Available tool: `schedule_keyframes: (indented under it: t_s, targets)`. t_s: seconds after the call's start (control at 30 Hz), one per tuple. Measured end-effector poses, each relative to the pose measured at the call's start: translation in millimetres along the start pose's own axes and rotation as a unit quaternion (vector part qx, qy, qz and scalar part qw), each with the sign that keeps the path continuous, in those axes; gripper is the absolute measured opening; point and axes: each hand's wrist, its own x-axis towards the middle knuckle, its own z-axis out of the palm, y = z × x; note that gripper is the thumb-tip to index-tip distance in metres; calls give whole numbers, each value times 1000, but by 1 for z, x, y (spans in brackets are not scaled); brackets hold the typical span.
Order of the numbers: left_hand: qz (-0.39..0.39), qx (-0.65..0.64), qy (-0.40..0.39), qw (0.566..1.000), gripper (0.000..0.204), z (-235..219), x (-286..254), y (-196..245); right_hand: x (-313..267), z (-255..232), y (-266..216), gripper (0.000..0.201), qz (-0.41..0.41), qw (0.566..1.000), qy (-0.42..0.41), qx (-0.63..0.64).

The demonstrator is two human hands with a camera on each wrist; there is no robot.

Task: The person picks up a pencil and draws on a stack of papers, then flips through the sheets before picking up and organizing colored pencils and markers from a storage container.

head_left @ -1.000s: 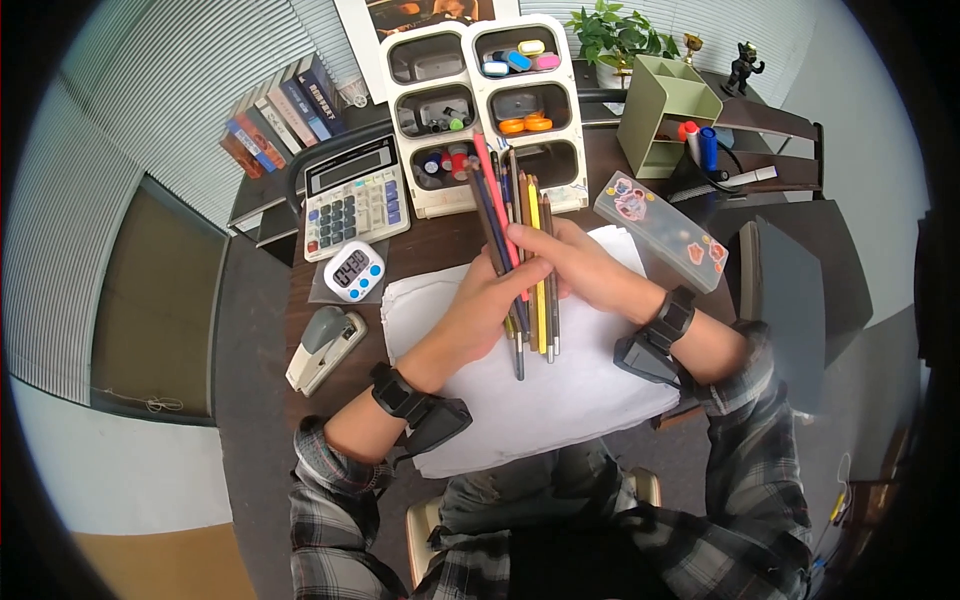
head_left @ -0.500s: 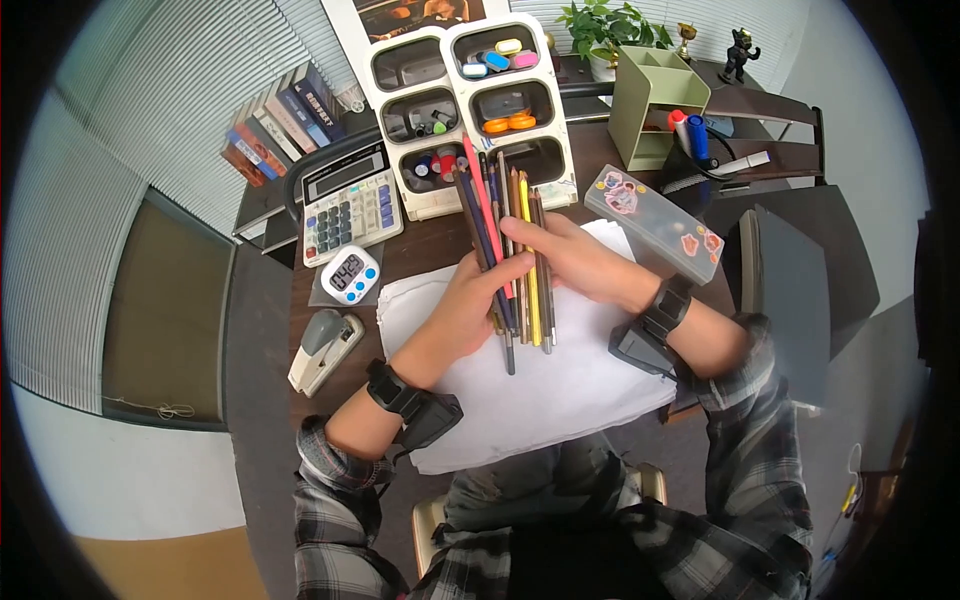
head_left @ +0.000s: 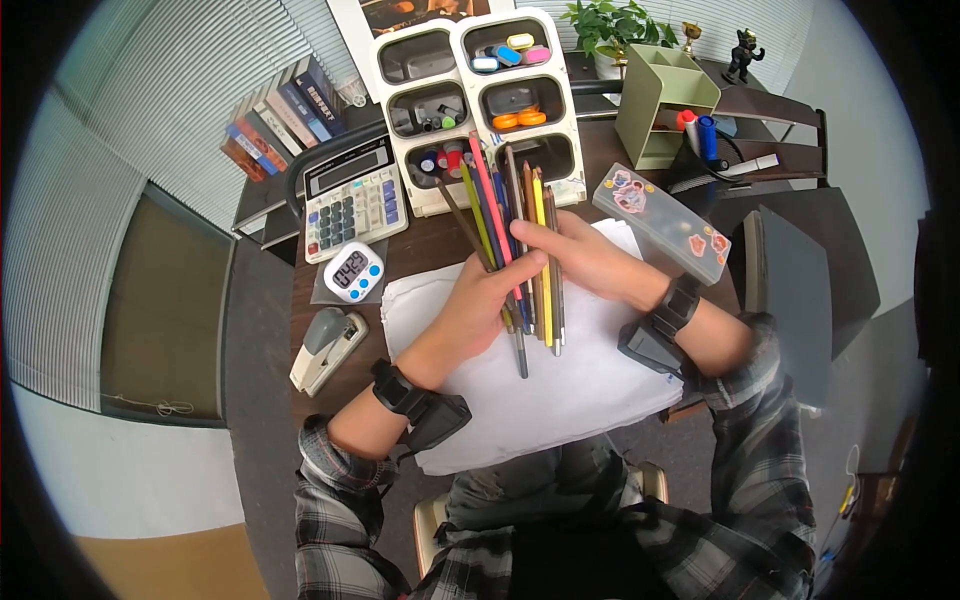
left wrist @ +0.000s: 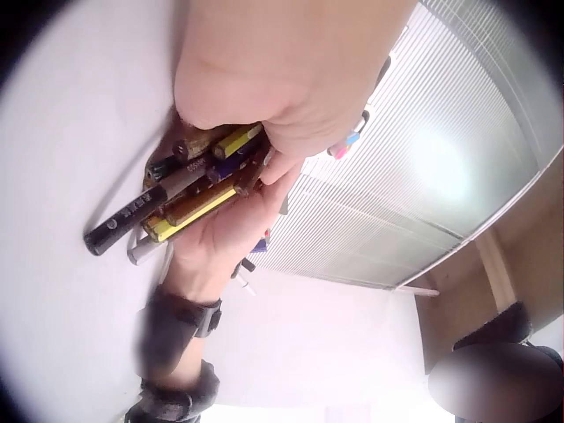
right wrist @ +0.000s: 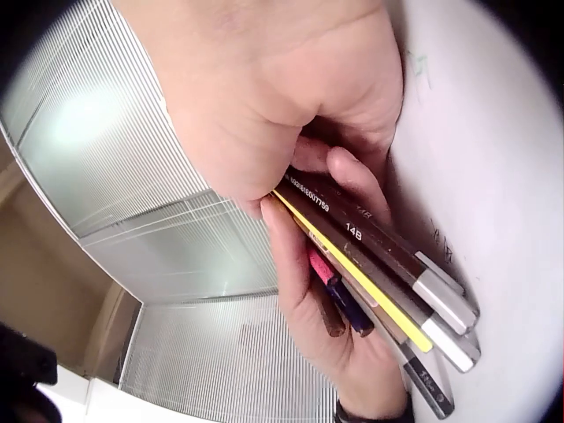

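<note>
Both hands hold one bundle of pencils (head_left: 483, 175) over white paper (head_left: 590, 390). My left hand (head_left: 475, 305) grips its left side, thumb lying across the shafts. From the right, my right hand (head_left: 592, 258) closes round the other side, thumb on top. A pink pencil, a yellow pencil (head_left: 549, 300), and several brown and dark ones show; those at the left fan outward. In the left wrist view a black-ended pencil (left wrist: 128, 220) sticks out past the rest. Silver-ended brown pencils (right wrist: 352, 231) point toward the paper in the right wrist view. The palms hide the bundle's middle.
Behind the hands stands a white organizer (head_left: 580, 150) with erasers and small items. A calculator (head_left: 352, 205), a timer (head_left: 352, 272) and a stapler (head_left: 328, 350) line the left. At right are a stickered clear case (head_left: 662, 222), a green holder (head_left: 650, 110) and markers (head_left: 707, 138).
The pencils at the bundle's left have spread apart, an olive one and a brown one now leaning outward. Both hands keep their hold in nearly the same place.
</note>
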Motion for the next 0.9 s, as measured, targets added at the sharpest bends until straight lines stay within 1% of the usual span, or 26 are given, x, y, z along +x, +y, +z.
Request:
schedule_keyframes:
  t_s: [0.13,0.2,0.27,0.33,0.37,0.4,0.47,0.5,0.53,0.63,0.7,0.73,0.8,0.87,0.9]
  targets:
    - [18,-2,14,1000,32,2,3,-4,-3,0,-4,47,32,998,2,48]
    - [13,4,2,1000,33,-2,6,-9,-7,4,-10,43,35,993,20,112]
    - [4,-3,-6,1000,32,-5,7,-12,-8,3,-12,41,48,991,13,125]
    - [19,-14,-8,1000,30,-4,7,-12,-7,3,-13,42,48,988,11,145]
    - [26,-20,1,999,25,-4,8,-14,-8,6,-15,41,54,985,24,161]
    - [27,-18,1,999,25,-5,7,-15,-9,6,-16,41,53,985,24,161]
    - [12,-36,-19,999,29,-4,6,-11,-9,5,-17,42,59,984,20,166]
    - [-10,-47,-13,999,33,-2,3,-8,-8,4,-14,42,52,983,23,173]
    - [-13,-40,-14,999,33,-1,2,-6,-7,4,-14,42,46,983,24,178]
    - [-27,-45,-11,999,39,-1,0,-4,-6,5,-12,41,43,985,35,162]
    - [-39,-36,-13,998,38,-4,0,-3,-6,7,-11,42,15,993,41,108]
    - [-47,-32,-14,998,38,-5,0,-2,-6,7,-12,42,20,993,41,107]
    - [-53,-32,-6,998,36,-3,-2,0,-6,9,-13,42,3,996,47,71]
    - [-54,-37,5,998,35,-4,-2,0,-5,13,-13,39,10,996,48,77]
    - [-52,-30,-4,998,36,-5,-1,-1,-5,13,-13,37,4,997,45,58]
